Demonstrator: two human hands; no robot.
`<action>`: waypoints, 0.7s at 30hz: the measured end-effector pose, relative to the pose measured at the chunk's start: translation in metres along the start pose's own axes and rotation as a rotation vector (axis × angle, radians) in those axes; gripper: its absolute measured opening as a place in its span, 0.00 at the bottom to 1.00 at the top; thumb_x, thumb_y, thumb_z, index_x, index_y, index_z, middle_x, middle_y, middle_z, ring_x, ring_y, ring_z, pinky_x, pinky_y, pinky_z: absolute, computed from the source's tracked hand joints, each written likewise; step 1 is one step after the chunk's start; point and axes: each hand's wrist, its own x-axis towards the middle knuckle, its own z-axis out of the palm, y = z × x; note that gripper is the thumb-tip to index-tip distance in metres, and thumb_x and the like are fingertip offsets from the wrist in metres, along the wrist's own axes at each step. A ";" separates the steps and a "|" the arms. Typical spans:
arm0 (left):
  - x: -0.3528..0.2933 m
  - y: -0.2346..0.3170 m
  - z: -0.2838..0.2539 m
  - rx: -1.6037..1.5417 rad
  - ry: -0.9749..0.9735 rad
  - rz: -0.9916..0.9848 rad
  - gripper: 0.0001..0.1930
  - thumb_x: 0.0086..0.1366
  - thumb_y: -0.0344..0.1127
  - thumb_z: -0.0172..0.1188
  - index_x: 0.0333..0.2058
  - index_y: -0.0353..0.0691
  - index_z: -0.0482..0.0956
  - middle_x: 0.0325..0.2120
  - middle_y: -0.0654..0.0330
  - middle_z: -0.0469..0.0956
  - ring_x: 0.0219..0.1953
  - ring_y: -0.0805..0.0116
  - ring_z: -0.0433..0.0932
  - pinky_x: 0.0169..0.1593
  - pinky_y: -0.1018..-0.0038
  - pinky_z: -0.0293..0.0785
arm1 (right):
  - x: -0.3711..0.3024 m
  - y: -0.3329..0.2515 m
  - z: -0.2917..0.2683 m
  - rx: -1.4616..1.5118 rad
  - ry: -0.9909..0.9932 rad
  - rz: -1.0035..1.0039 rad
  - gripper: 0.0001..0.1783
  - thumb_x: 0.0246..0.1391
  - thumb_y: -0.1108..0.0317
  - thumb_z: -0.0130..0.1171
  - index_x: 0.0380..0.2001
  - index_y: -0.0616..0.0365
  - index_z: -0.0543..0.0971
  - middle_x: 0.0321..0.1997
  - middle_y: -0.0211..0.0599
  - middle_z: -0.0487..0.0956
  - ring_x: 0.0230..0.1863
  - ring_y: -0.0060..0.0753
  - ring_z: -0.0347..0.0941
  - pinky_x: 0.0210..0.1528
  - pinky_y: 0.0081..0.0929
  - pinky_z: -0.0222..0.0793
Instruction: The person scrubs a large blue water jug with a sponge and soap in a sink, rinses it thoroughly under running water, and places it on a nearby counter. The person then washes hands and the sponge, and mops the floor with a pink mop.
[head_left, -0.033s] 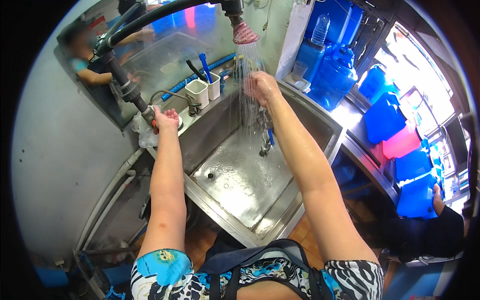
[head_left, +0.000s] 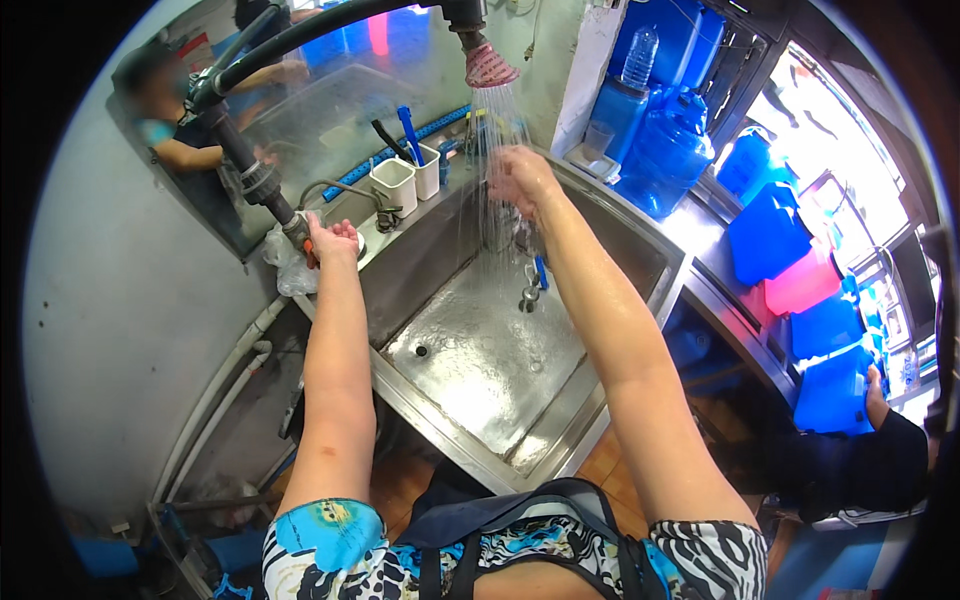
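Observation:
My left hand is at the water pipe on the left, its thumb and curled fingers closed on an orange valve handle. Water falls from a shower head with a pink perforated cover. Directly in that stream is my right hand, empty, its loosely bent fingers apart and partly blurred by the water. Below it lies the stainless-steel sink, its floor wet. A small tap with a blue lever shows inside the sink beside my right forearm.
White cups with brushes stand on the back ledge. A plastic bag hangs by the valve. To the right are large blue water bottles, blue containers and a pink one. Another person's hand touches a blue container.
My right hand has shifted and turned slightly under the stream, its fingers more blurred. The splashing below it looks lighter. My left hand stays on the valve handle.

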 end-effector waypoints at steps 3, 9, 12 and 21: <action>-0.003 -0.010 -0.009 0.003 0.065 0.083 0.34 0.45 0.60 0.71 0.44 0.52 0.63 0.27 0.65 0.64 0.27 0.68 0.69 0.31 0.73 0.71 | -0.010 0.037 -0.018 -0.514 -0.099 -0.054 0.23 0.48 0.58 0.62 0.47 0.59 0.77 0.40 0.40 0.80 0.35 0.37 0.77 0.36 0.33 0.73; -0.022 -0.017 -0.031 0.564 0.183 0.631 0.24 0.48 0.51 0.72 0.34 0.40 0.73 0.25 0.59 0.75 0.28 0.61 0.76 0.34 0.66 0.73 | -0.090 0.173 -0.064 -1.374 -0.488 0.073 0.22 0.42 0.51 0.63 0.33 0.59 0.83 0.38 0.50 0.81 0.40 0.50 0.78 0.46 0.40 0.72; -0.031 -0.021 -0.038 0.854 0.319 0.901 0.24 0.48 0.50 0.72 0.33 0.36 0.76 0.30 0.53 0.81 0.32 0.56 0.80 0.38 0.63 0.73 | -0.143 0.206 -0.080 -1.444 -0.748 0.311 0.25 0.42 0.52 0.65 0.42 0.56 0.82 0.43 0.48 0.81 0.47 0.48 0.76 0.51 0.39 0.70; -0.005 -0.023 -0.054 1.050 0.317 1.015 0.32 0.48 0.58 0.70 0.40 0.35 0.74 0.33 0.51 0.81 0.35 0.50 0.80 0.40 0.59 0.74 | -0.222 0.209 -0.080 -1.396 -0.702 0.248 0.26 0.44 0.55 0.63 0.46 0.58 0.79 0.46 0.51 0.79 0.50 0.50 0.74 0.54 0.39 0.68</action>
